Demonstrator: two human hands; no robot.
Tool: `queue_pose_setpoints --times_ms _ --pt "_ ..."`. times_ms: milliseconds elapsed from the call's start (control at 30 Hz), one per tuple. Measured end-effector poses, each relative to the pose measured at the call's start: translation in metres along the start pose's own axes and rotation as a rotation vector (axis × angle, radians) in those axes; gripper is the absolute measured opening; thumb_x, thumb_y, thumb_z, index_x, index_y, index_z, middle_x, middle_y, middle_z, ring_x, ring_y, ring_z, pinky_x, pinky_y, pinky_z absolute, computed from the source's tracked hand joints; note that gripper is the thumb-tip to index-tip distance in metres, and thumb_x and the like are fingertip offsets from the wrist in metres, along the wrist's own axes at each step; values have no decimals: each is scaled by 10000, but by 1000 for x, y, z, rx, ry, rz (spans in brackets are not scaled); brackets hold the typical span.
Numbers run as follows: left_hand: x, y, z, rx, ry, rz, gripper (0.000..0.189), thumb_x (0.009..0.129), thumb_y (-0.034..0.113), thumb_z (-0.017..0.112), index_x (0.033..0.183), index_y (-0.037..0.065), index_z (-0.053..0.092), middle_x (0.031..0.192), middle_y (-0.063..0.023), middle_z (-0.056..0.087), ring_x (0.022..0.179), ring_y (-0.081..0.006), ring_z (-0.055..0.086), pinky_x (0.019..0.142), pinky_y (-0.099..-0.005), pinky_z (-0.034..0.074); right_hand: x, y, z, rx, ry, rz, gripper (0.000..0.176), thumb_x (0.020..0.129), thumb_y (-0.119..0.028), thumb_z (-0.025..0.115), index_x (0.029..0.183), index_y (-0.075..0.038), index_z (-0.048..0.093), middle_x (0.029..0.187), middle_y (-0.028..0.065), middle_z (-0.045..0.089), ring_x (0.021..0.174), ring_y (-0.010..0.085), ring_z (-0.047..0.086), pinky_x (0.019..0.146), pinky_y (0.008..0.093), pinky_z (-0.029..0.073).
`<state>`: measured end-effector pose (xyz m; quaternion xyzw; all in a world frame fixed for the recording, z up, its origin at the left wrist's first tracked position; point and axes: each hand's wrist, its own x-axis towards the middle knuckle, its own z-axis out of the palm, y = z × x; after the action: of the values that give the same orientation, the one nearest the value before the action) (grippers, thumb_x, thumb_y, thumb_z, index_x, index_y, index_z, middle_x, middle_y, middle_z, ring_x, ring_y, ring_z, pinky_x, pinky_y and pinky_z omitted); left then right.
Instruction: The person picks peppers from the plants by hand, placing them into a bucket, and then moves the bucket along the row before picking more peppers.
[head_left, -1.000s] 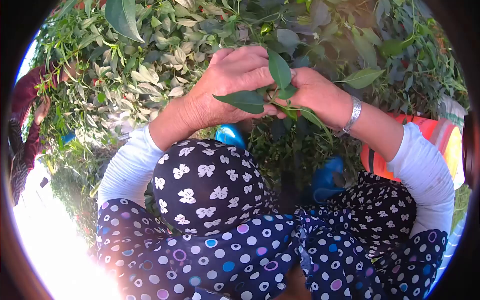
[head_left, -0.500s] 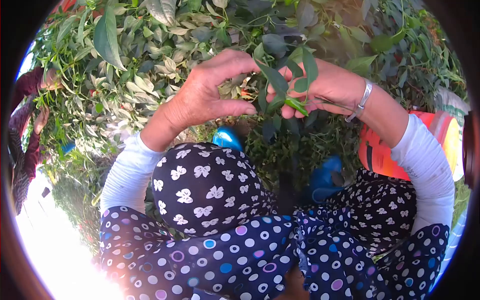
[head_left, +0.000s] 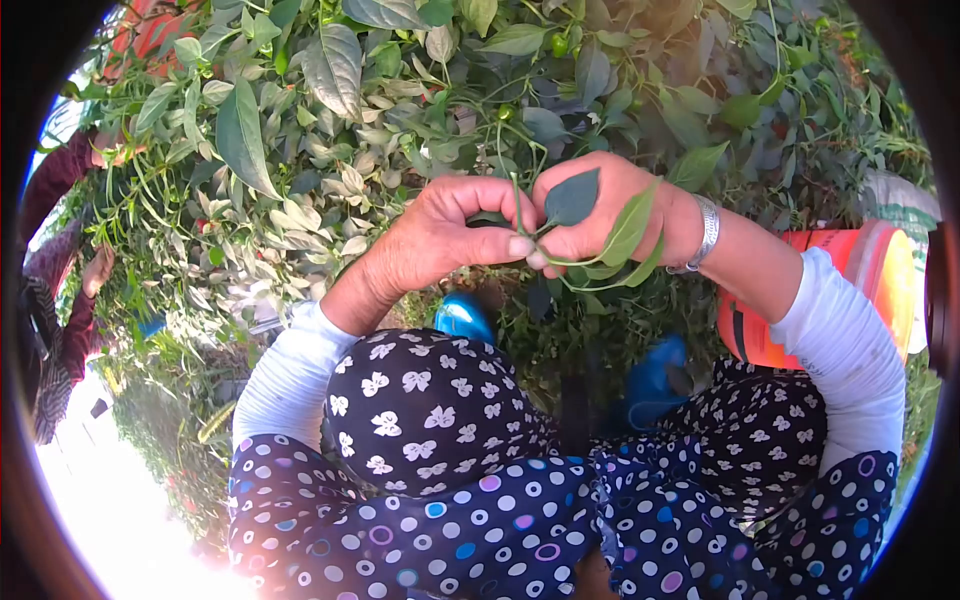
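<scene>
Both hands met at the upper centre of the frame, the left hand (head_left: 440,240) curled with thumb and forefinger pinched together, the right hand (head_left: 610,212) closed in a loose fist touching it, arms (head_left: 842,340) bent inward from either side.

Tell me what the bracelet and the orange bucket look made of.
Bracelet on the right hand's wrist: metal, probably silver-toned, from its bright grey shine and ridged surface. Orange bucket: likely plastic, smooth and glossy, with sunlight glowing through its wall. That hand grips a leafy sprig.
</scene>
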<state>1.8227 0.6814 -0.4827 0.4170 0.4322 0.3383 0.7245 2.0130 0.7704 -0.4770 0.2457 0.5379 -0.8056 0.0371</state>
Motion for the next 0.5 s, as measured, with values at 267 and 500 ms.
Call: queue_pose_setpoints --times_ms 267,500 --pt "-8 14 -18 129 -427 -327 195 800 203 645 859 26 591 707 5 553 643 -76 511 600 -220 426 -6 -7 -3 -509 -205 -206 203 660 -73 610 858 -30 625 671 45 586 609 108 534 576 269 445" --pt "3 110 -44 549 -62 146 256 825 180 614 1001 -5 626 957 -126 610 711 -131 605 630 -235 489 8 -1 -30 -147 221 34 171 764 -118 503 884 -27 585 686 -7 529 566 66 458 480 219 373"
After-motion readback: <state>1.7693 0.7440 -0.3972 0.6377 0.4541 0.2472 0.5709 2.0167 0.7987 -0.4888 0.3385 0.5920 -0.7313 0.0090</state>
